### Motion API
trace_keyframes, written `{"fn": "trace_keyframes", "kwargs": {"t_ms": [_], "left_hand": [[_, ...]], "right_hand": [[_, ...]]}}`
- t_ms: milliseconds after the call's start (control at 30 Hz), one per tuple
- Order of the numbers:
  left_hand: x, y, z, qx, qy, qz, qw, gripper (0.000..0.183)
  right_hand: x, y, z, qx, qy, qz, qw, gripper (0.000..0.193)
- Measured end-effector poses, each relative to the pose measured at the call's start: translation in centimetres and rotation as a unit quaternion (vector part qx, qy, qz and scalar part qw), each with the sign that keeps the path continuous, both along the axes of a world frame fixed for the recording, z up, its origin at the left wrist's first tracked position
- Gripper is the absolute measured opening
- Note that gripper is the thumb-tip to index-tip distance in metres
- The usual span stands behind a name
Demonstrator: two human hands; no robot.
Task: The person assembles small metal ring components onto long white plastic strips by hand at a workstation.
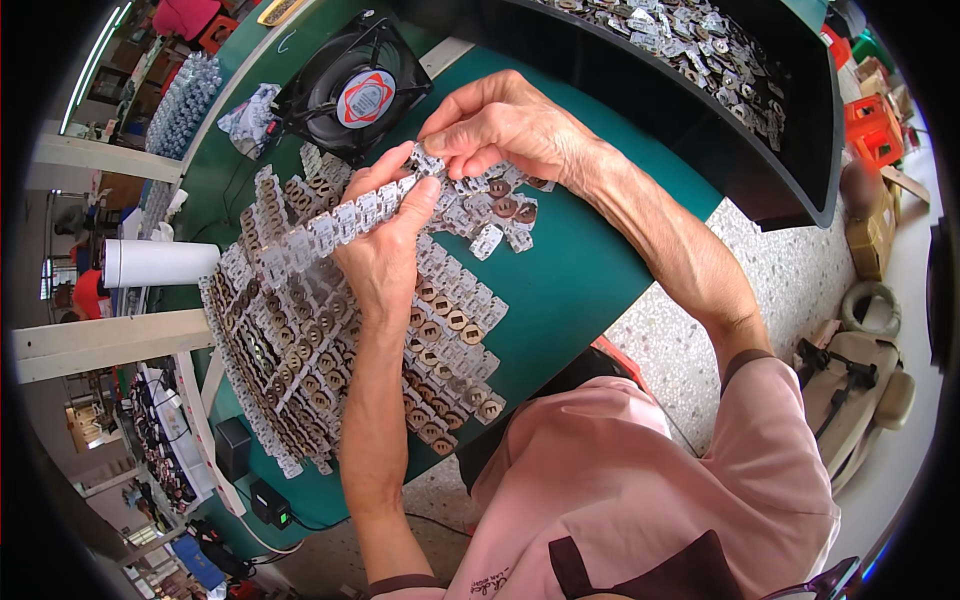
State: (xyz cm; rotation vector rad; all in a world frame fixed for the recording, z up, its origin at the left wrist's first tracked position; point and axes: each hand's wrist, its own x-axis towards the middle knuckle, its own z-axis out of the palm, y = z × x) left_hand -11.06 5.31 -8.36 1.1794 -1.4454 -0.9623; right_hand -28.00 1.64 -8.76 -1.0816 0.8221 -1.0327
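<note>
Left hand (385, 248) has its grip clamped on a strip (340, 221) of small pale parts, up above the green worktop (575, 270), and the right hand (522, 128) pinches a small part (427, 161) at the strip's far end! Stacked strips (445, 318) lie below, loose parts (486, 241) heaped near them.

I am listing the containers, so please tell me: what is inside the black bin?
Inside the black bin lies a loose heap of small parts, mostly pale grey, some brownish. Only its upper layer shows; whatever lies beneath that layer is covered.
</note>
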Motion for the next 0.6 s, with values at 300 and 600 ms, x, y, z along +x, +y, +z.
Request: {"fn": "trace_keyframes", "kwargs": {"t_ms": [300, 600], "left_hand": [[0.3, -0.1, -0.5, -0.103, -0.100, -0.002, 0.990, 0.027], [0.0, -0.2, -1.1, -0.141, -0.109, 0.005, 0.984, 0.030]], "right_hand": [[0.5, -0.1, -0.6, 0.009, 0.008, -0.047, 0.999, 0.016], [1.1, 0.3, -0.5, -0.027, 0.026, -0.030, 0.999, 0.014]]}}
